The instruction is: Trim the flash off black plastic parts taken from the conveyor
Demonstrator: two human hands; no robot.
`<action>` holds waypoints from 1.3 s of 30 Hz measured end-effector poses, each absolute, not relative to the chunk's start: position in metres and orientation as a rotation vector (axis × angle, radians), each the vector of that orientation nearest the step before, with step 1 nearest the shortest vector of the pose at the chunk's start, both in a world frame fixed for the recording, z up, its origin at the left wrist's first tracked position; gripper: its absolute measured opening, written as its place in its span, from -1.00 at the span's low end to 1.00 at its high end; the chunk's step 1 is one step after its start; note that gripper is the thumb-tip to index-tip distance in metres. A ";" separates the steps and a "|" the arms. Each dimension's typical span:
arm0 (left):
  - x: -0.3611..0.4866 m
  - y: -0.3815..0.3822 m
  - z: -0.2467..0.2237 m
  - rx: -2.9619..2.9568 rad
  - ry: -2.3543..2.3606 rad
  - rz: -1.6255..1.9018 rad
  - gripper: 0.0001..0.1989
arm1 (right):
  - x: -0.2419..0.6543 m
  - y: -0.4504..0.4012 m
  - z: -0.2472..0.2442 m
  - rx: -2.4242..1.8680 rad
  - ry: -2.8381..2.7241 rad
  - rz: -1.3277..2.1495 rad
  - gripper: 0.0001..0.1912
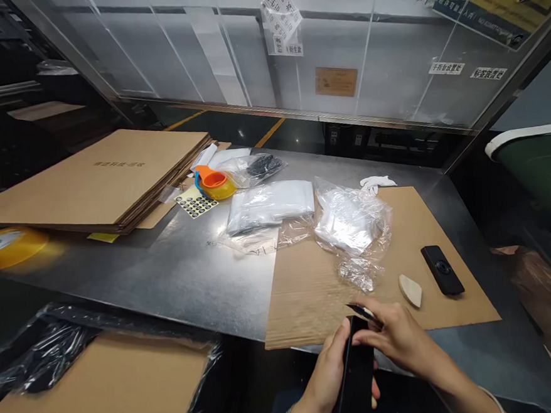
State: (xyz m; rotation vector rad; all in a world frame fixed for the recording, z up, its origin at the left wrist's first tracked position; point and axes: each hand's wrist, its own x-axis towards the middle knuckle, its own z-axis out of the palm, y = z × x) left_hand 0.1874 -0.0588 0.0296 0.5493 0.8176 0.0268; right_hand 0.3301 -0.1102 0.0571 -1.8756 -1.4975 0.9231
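My left hand (328,371) is wrapped around a long black box-shaped object (352,377), which slants up from the bottom edge of the view. Its lower part is cut off by the frame. My right hand (398,334) is closed over a slim tool with a dark pointed tip (358,309); its exact kind is unclear. The right thumb rests on the upper end of the black object. Just beyond the right hand, a pale beige wedge-shaped piece (410,291) lies on a cardboard sheet (305,292). A black device with a round dial (443,269) lies farther right.
Clear plastic bags (352,220) and a stack of white pouches (270,204) lie on the metal table (200,281). A tape dispenser (215,182), a sticker sheet (196,202), stacked cardboard (113,174) and a tape roll (9,246) are leftward. A plastic-lined box (104,394) stands below.
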 end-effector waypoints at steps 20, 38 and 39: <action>0.189 -0.064 0.028 0.571 0.909 0.441 -0.40 | 0.296 -0.130 0.022 -1.738 -0.866 1.168 -0.67; 0.189 -0.047 0.023 0.392 0.901 0.323 -0.46 | 0.279 -0.142 0.030 -1.585 -0.905 1.242 -0.36; 0.190 -0.046 0.022 0.356 0.896 0.267 -0.42 | 0.278 -0.144 0.030 -1.495 -0.846 1.293 -0.27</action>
